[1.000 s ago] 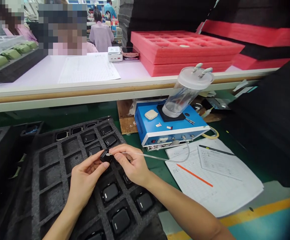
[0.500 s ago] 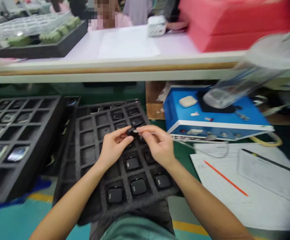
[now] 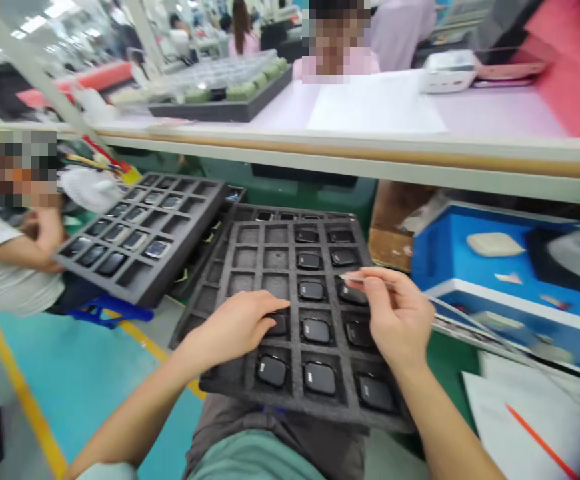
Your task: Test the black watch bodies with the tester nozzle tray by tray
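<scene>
A dark foam tray (image 3: 295,313) with square compartments rests over my lap, several black smartwatch bodies (image 3: 320,378) lying in its pockets. My left hand (image 3: 243,327) reaches into a compartment in the second row from the front, its thumb and fingers closed on a black smartwatch (image 3: 280,323) that they partly cover. Over the right column, my right hand (image 3: 395,310) pinches a thin white cable (image 3: 450,310) close to its pale tip. That tip is above a watch (image 3: 354,292) in the tray; whether it touches cannot be made out.
A second foam tray (image 3: 185,223) holding watches stands at the left, beside a seated person (image 3: 15,267). At the right are a blue box (image 3: 450,250), papers (image 3: 490,400) and an orange stick (image 3: 540,440). A white shelf edge (image 3: 320,157) crosses in front.
My hands were together over the tray with a small black watch and the cable's end. Now they are apart, the left at a compartment with the watch. The view has turned left.
</scene>
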`<state>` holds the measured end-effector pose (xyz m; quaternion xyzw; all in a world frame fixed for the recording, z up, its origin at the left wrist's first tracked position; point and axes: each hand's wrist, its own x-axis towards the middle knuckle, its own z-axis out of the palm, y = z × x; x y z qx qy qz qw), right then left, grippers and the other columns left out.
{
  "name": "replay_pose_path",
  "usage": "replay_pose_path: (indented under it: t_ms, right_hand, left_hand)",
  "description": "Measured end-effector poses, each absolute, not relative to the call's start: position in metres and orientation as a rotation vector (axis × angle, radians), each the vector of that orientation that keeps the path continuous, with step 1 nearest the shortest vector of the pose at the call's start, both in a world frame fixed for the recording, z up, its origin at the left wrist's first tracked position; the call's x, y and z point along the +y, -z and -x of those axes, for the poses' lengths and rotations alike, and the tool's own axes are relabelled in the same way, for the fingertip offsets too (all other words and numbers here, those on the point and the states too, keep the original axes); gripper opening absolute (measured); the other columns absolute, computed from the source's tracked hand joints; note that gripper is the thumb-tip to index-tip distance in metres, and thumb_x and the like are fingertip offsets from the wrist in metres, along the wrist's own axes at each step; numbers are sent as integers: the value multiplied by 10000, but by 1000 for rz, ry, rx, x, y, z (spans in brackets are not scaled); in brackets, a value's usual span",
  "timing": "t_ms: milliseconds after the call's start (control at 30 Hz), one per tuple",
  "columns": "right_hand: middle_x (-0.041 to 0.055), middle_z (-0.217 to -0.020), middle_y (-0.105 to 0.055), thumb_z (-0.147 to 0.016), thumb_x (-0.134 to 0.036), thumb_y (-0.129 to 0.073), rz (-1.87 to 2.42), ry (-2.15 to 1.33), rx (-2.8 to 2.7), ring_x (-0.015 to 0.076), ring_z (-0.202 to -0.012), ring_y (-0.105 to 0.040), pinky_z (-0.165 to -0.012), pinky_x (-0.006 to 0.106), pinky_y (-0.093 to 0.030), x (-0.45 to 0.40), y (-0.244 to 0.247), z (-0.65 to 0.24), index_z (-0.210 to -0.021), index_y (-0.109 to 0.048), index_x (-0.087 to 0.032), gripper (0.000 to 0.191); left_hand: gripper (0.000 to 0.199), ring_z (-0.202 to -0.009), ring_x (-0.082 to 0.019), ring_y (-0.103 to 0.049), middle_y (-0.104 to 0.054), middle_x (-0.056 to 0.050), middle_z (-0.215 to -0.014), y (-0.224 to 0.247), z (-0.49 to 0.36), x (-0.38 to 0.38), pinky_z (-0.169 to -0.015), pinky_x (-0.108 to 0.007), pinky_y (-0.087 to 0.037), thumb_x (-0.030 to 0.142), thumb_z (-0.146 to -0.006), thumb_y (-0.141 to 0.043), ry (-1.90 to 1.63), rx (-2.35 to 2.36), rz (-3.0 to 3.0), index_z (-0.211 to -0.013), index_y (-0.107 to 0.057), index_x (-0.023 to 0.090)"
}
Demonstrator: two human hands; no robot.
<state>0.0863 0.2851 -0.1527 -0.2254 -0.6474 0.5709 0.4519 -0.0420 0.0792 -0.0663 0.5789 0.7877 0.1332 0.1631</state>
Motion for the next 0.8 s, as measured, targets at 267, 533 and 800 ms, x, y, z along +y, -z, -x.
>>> replay_pose_path:
  t_ms: [267,533,800]
  right_hand:
    - [59,-844,-739,-882,-599,-640,672,-1478,-1558,216,-724,-743,-786,430,-615,282,155,-87,-940,-662,-196,408]
    - [75,-968,-703,-876,-614,-635,685,-1543,-1550,236,-861,-734,-836,492,-611,280,151,-85,-945,-671,-183,438]
    - [88,-979,-720,-916,-565,-610,682,-1493,-1615,240,-870,-744,-856,512,-619,281,151,-84,-977,-680,-178,398]
  left_hand:
    - [327,-1099,-291,-692,-764,-93,-1182,-14,132,1,-963,-378,-490,254,-915,-534,-100,3192,-1138,-1136,-771,209]
    - [253,-945,-344,-719,-799,-116,-974,-23,186,-77,-830,-394,-521,302,-766,-650,250,3253,-431,-942,-812,220]
    - [438,-1068,-362,-685,-754,-164,-1088,-23,158,-67,-976,-467,-498,267,-824,-578,-87,3362,-442,-1227,-703,149]
